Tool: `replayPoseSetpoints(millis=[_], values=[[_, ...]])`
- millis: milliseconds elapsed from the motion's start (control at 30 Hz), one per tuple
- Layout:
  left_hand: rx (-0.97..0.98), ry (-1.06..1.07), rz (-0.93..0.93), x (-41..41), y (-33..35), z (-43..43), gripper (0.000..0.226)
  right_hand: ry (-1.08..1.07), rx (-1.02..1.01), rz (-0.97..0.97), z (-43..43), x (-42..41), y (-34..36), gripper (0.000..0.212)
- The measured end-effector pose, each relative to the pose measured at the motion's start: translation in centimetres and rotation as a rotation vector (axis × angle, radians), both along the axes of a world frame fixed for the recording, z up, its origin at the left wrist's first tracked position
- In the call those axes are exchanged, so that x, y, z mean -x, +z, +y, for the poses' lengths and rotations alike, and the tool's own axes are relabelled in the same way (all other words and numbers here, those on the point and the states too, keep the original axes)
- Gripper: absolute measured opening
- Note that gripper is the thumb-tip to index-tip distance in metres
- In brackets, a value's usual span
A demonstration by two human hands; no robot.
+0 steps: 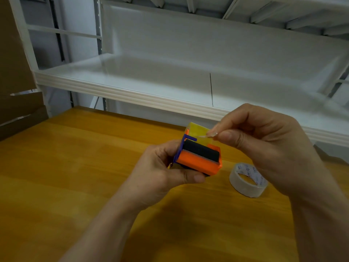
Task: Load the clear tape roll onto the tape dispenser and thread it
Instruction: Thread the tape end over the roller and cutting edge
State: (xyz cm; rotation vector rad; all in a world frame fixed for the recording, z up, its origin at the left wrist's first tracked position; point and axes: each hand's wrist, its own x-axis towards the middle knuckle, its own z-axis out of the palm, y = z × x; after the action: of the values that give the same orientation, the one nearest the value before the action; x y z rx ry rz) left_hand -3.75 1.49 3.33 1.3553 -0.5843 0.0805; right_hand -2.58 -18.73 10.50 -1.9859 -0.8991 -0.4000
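Note:
My left hand (pixel 162 173) grips the tape dispenser (pixel 200 157) above the table; it has an orange frame, a black roller, a blue side piece and a yellow flap at the far end. My right hand (pixel 258 140) pinches a small clear strip of tape (pixel 204 135) between thumb and forefinger, right at the yellow flap. The clear tape roll (pixel 247 179) lies flat on the wooden table (pixel 75 176), to the right of the dispenser and below my right hand, touching neither hand.
A white metal shelf (pixel 132 95) runs along the far edge of the table. Brown cardboard (pixel 17 95) stands at the left.

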Motion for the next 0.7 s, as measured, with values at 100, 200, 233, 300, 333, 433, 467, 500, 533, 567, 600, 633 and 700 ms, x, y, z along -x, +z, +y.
replayPoseSetpoints(millis=[100, 200, 233, 300, 333, 433, 467, 500, 533, 567, 600, 633, 700], values=[[0.004, -0.012, 0.008, 0.0, 0.0, 0.0, 0.033, 0.026, 0.016, -0.011, -0.5, 0.0, 0.1, 0.010], [0.025, -0.045, 0.024, 0.2, 0.2, -0.1, 0.035, 0.050, 0.019, -0.035, -0.9, 0.0, 0.3, 0.008], [0.030, -0.054, 0.029, 0.2, 0.2, -0.2, 0.036, 0.059, 0.015, -0.038, -1.0, 0.1, 0.4, 0.008], [0.035, -0.066, 0.038, 0.2, 0.2, -0.2, 0.037, 0.074, 0.014, -0.037, -1.1, 0.2, 0.4, 0.009], [0.037, -0.069, 0.043, 0.2, 0.2, -0.2, 0.037, 0.077, 0.024, -0.041, -1.1, 0.2, 0.5, 0.009], [0.046, -0.078, 0.052, 0.2, 0.0, -0.2, 0.036, 0.085, 0.053, -0.055, -1.1, 0.1, 0.4, 0.010], [0.047, -0.083, 0.052, 0.1, 0.0, -0.2, 0.034, 0.091, 0.056, -0.055, -1.2, 0.1, 0.4, 0.010], [0.050, -0.086, 0.054, 0.1, -0.1, -0.2, 0.034, 0.095, 0.065, -0.056, -1.2, 0.1, 0.4, 0.010], [0.052, -0.087, 0.059, 0.1, -0.1, -0.2, 0.033, 0.097, 0.077, -0.056, -1.2, 0.1, 0.4, 0.010], [0.052, -0.087, 0.064, 0.1, -0.1, -0.2, 0.033, 0.098, 0.089, -0.056, -1.2, 0.1, 0.4, 0.011], [0.046, -0.087, 0.064, 0.0, -0.1, -0.2, 0.033, 0.098, 0.095, -0.059, -1.1, 0.1, 0.4, 0.011], [0.035, -0.086, 0.059, 0.1, -0.1, -0.2, 0.034, 0.095, 0.099, -0.067, -1.1, 0.1, 0.4, 0.011], [0.006, -0.077, 0.043, 0.1, -0.1, -0.2, 0.036, 0.086, 0.108, -0.084, -0.9, 0.1, 0.4, 0.011]])
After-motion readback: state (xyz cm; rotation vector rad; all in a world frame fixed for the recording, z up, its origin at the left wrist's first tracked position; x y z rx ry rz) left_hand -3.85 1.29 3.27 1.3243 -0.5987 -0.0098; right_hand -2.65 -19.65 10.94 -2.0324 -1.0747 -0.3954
